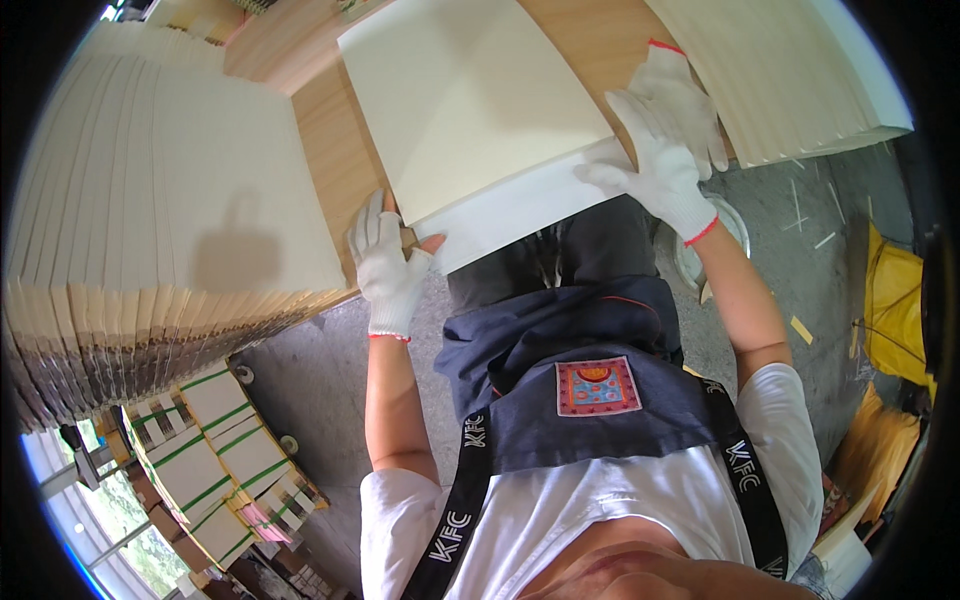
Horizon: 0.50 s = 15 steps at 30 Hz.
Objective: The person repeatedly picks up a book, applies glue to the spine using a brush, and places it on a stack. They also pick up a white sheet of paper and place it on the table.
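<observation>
Left hand (386, 258) with thumb spread inward, right hand (655, 178) likewise splayed (both gloved), forearms (396, 400) bare below

Wearing a white short-sleeved T-shirt (590, 500) under a dark navy apron (500, 430)
The left hand (382, 265) and right hand (662, 180) are wearing white knit gloves (390, 300) with red cuff edging (704, 231), one glove leaving the left thumb tip (433, 243) bare; wide black straps (742, 460) are carrying white lettering, a square, red-bordered patch (597, 387) with a light-blue ground is decorating the apron, thin red-orange piping (640, 304) is curving across the dark cloth, and dark trousers (610, 240) are showing beyond
</observation>
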Each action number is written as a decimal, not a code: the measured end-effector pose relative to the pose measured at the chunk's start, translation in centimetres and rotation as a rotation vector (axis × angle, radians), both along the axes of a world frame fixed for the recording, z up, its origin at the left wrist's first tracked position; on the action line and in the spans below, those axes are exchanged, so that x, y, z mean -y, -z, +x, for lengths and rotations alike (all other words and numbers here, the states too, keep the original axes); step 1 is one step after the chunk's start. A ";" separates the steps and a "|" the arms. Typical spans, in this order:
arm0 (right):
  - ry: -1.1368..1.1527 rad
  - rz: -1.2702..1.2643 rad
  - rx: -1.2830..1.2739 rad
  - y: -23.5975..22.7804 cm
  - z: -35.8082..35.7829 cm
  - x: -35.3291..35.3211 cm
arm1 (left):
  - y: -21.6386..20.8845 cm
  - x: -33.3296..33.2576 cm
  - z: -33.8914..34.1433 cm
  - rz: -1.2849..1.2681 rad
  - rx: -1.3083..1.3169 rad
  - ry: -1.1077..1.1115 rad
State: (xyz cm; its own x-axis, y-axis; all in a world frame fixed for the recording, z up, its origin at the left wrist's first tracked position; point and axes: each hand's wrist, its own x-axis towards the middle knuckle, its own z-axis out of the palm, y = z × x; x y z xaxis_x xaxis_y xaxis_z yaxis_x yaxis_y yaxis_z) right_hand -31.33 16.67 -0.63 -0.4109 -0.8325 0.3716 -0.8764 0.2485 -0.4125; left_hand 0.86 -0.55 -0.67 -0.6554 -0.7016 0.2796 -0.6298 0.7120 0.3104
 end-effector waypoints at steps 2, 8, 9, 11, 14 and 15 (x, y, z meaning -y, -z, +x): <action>-0.070 0.100 0.051 -0.4 -0.1 0.0 | -0.3 -0.3 -0.1 0.029 -0.036 -0.011; -0.144 0.134 0.035 -0.4 -0.6 -0.5 | -1.3 -0.4 -0.3 -0.025 0.039 0.001; -0.157 0.132 0.068 -0.3 -0.4 -0.5 | -1.6 -0.7 -0.2 -0.011 0.054 -0.011; -0.149 0.128 0.010 -0.2 -0.6 -0.5 | -2.7 -0.7 -0.7 -0.139 0.048 0.026; -0.148 0.123 -0.028 0.1 -0.8 -0.5 | -3.6 -1.1 -1.0 -0.200 0.047 0.220; -0.148 0.123 -0.034 0.1 -0.9 -0.6 | -3.8 -1.3 -1.2 -0.197 0.045 0.308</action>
